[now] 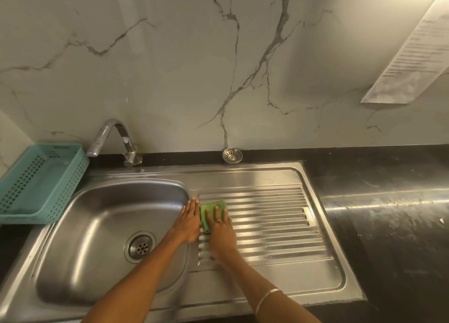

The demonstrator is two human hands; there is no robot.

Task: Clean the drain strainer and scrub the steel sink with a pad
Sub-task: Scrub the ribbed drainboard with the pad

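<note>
The right hand [220, 228] presses the green pad [211, 212] with flat fingers beside the sink bowl [102, 225], the left hand [189, 222] lies flat, so scrubbing the bowl likely comes next.

the sink [255, 177] at mid-frame is brushed, shiny steel with a ribbed drainboard, the pad [211, 209] on it a matt green fibre, the basket [36, 181] at left perforated teal plastic, the wall [170, 67] above glossy veined marble.
</note>
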